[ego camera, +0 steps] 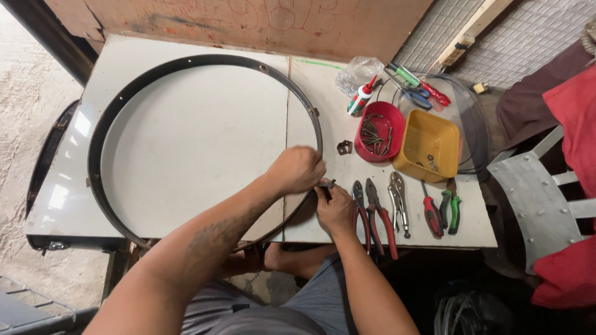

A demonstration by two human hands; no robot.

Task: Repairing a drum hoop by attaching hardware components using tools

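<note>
The hoop (124, 99), a large dark metal ring, lay flat on the white table (186, 142), its near edge running under both hands. The left hand (297, 169) rested on the ring's right-hand side, fingers curled shut over the rim. The right hand (335, 208) sat just outside the rim, thumb and forefinger pinched on a small dark bracket (327, 184) held against the ring. How tight either grip was could not be told.

Judged from this, the step in hand was fitting that bracket to the rim at the point between the 2 hands. A 2nd, loose bracket (344, 147) lay on the table just beyond the ring.

The next move would call for a fastener and a tool. The red bowl (380, 127) held screws, and the yellow tray (429, 144) beside it held a few small parts. Just right of the right hand lay 3 pliers (375, 214) and 2 screwdrivers (441, 211). A glue bottle (360, 98) and scissors (413, 93) stood farther back. The left hand would need to keep the ring steady.
</note>
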